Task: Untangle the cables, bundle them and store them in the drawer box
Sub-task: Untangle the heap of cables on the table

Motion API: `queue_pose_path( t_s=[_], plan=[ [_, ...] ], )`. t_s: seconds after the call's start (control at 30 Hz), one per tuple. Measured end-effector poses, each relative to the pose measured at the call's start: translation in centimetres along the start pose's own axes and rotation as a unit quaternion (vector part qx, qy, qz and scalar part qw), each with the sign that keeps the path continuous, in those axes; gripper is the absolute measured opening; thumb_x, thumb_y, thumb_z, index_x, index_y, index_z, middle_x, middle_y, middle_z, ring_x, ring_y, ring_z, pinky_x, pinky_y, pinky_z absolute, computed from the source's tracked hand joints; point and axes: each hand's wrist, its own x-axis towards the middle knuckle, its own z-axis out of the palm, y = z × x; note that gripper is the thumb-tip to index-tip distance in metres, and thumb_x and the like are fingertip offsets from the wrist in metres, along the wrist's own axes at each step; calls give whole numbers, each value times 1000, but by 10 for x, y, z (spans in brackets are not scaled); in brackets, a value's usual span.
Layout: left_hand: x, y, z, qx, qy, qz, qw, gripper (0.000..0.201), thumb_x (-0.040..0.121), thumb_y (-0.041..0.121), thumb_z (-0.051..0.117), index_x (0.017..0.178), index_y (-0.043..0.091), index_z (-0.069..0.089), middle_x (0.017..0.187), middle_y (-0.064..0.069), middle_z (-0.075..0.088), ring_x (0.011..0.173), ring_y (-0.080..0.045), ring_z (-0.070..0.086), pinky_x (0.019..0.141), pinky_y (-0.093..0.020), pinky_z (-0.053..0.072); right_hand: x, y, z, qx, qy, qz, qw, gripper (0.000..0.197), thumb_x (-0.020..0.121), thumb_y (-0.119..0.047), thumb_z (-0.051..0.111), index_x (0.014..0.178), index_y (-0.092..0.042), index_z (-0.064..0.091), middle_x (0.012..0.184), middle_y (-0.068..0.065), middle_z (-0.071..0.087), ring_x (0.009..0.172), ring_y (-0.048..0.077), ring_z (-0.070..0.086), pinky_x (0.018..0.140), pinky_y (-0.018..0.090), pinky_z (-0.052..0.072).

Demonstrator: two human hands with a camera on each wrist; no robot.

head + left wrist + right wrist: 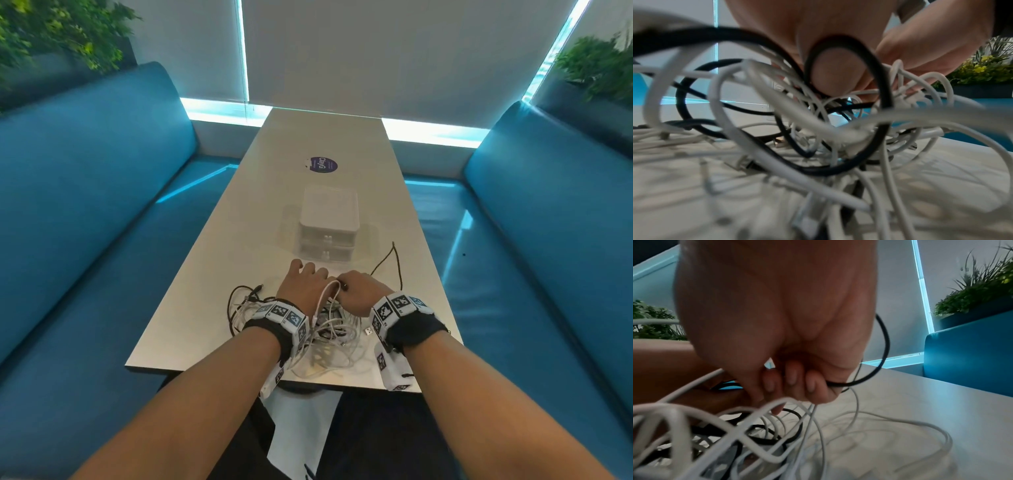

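Picking one cable and sticking with it looks like the way to go here. The right hand (797,382) has its fingers curled tight around a thin black cable (885,344), which loops out to the right of the fist, so that one's a good candidate to follow. The left hand (303,286) sits on the far side of the cable pile (329,329), right against the other hand. From the wrist view its thumb and fingers seem to pinch into the white and black strands, but it's blurry and I can't tell exactly which strand it has.

Nothing is sorted yet: the whole knot of white and black cables lies on the table (191,329) at the near edge, between the wrists. The drawer box (328,224) stands just beyond the hands, both drawers closed.

My take: don't yank. Pulling hard will probably cinch the loops tighter. Better to pin the pile down with the left hand, feed the black cable back through each loop towards its free end, and lift it clear. A plug (368,331) poking out on the right could snag, so watch the connectors.
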Motion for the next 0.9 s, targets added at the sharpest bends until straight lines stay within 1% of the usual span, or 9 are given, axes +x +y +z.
queue_pose_path(
  t_s=[0.07,0.13,0.27,0.43,0.57,0.63,0.7,0.77,0.9],
  plan=[
    [0,0,2,-9,-7,-3,1000,49,83,29,68,128,27,47,122,-2,56,115,-30,49,101,-48,28,3,3,1,-36,-2,-6,999,31,97,-28,41,100,-9,65,102,13,68,93,31,64,81,41,52],
    [0,-1,3,-14,-23,-9,1000,51,85,33,67,131,30,44,123,-2,55,118,-30,48,103,-50,27,3,6,2,-72,4,-15,997,31,100,-28,39,103,-10,64,106,12,67,98,31,63,82,41,51],
    [0,-2,4,-33,-40,-41,998,32,92,37,62,121,30,52,119,2,59,118,-28,49,101,-52,25,5,13,0,-90,37,0,995,24,98,-32,41,100,-19,62,101,9,67,93,31,64,81,43,53],
    [1,-3,-2,-13,-50,-28,998,18,90,30,64,106,30,57,109,3,62,113,-27,50,100,-53,25,2,31,-6,-69,67,46,994,23,100,-35,43,102,-21,60,101,9,65,91,30,62,81,42,52],
    [7,-13,-14,3,-70,-11,997,34,87,20,63,119,25,55,118,0,60,119,-29,49,107,-56,23,-3,45,-13,-57,139,100,984,26,101,-33,38,109,-18,58,105,12,63,93,32,62,81,40,51],
    [6,-24,-16,-22,-81,-11,996,35,89,21,62,123,24,52,121,-2,56,119,-30,48,104,-54,30,-6,52,-15,-60,145,135,978,26,100,-31,39,112,-16,58,110,13,61,98,34,61,81,38,49],
    [8,-27,-14,-82,-74,-21,994,23,95,21,53,119,23,54,119,-4,57,115,-31,51,96,-50,40,-8,53,-15,-69,111,142,981,26,99,-28,42,112,-13,59,115,15,61,102,34,61,84,39,50],
    [10,-21,-14,-105,-63,-31,992,18,96,19,52,114,19,56,114,-7,60,110,-33,57,90,-47,47,-8,44,-12,-60,113,137,982,28,98,-30,43,113,-11,58,116,16,60,103,35,61,85,38,49],
    [13,-10,-10,-89,-62,-35,994,31,91,18,61,121,22,52,116,-6,59,114,-33,55,92,-48,42,-1,19,-11,-2,175,98,980,28,98,-29,42,116,-10,53,111,18,59,100,38,60,80,39,47]
  ],
)
